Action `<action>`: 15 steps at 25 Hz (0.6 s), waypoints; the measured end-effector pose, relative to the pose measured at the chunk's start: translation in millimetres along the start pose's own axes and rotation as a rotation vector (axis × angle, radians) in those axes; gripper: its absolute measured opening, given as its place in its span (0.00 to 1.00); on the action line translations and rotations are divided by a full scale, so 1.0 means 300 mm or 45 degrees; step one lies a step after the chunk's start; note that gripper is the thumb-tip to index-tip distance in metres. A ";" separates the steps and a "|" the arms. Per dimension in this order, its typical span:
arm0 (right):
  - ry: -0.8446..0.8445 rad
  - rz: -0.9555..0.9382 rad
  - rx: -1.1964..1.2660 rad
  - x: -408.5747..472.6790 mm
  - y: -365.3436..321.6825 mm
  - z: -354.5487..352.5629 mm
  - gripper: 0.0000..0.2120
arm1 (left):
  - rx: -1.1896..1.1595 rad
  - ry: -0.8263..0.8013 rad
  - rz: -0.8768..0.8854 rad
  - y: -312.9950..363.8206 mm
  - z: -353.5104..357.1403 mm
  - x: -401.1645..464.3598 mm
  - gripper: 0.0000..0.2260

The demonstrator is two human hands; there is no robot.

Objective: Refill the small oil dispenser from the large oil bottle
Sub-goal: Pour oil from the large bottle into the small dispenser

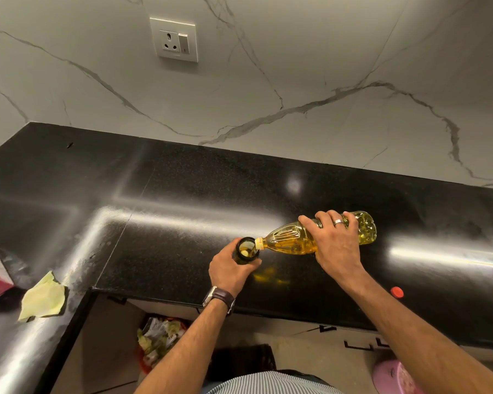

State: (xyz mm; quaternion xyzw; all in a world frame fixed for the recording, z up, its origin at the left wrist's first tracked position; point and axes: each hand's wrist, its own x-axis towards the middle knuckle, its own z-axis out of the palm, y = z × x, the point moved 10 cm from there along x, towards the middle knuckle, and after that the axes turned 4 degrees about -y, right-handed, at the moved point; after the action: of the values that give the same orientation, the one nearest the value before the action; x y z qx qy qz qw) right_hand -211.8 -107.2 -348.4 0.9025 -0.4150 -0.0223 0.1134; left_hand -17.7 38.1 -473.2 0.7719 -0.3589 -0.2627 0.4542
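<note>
We have a single wide-angle view from the person's head, facing forward and steeply down onto the glossy black stone counter (182, 194). It sits close, with both forearms entering from the lower edge and the white veined marble wall (296, 66) across the upper frame.

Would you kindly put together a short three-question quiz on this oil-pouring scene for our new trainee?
1. True or false: the large oil bottle stands upright on the counter.
2. Which hand steadies the small dispenser? A) left hand B) right hand C) neither
3. Fill in: the red cap lies on the counter near the person's ____ forearm.

Key
1. False; it is tipped on its side, its mouth at the dispenser's opening.
2. A; the right hand grips the bottle.
3. right
</note>
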 end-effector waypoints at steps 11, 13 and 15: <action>0.018 -0.012 -0.006 -0.003 0.000 -0.001 0.39 | -0.005 0.005 0.012 0.008 -0.004 -0.002 0.26; 0.015 -0.013 -0.009 -0.001 0.000 0.001 0.39 | -0.006 0.005 0.017 0.008 -0.004 -0.002 0.26; 0.019 -0.017 -0.009 0.001 0.001 0.000 0.39 | -0.005 0.004 0.017 0.011 -0.004 -0.002 0.26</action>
State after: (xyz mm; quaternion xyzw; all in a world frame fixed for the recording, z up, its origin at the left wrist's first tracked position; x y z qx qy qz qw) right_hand -211.8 -107.6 -348.2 0.9050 -0.4080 -0.0176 0.1194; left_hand -18.1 38.0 -469.6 0.7691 -0.3626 -0.2591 0.4581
